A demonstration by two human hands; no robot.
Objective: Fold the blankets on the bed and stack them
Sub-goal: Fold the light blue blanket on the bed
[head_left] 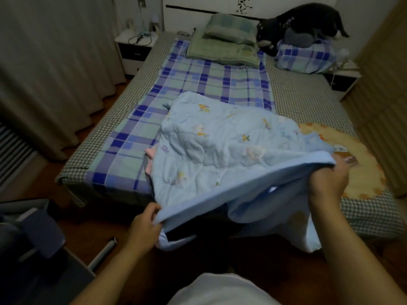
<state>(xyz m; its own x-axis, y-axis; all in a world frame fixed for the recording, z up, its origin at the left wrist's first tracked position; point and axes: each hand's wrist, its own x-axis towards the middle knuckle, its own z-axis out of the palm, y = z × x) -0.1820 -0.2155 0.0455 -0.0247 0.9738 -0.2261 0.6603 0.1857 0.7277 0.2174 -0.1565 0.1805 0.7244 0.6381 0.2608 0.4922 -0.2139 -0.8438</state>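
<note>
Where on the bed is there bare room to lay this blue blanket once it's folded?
Free: the plaid sheet between the green pillow stack and the blue blanket, and its left strip. Crowded: the near right, where the yellow blanket lies.

pink cloth [148,160] mostly under blue blanket [220,155], nightstand items [141,35] blurred

Person, head-cam view. Two bare forearms, no sleeves showing as far as the frame edge, no watch, rings or bands seen. Left hand [145,225] at 7 o'clock, right hand [330,179] at 4 o'clock, both ungloved. White top [222,289] at 6 o'clock, plain fabric, rounded bulge, no print or logo visible. Dim light, finer detail unclear.
</note>
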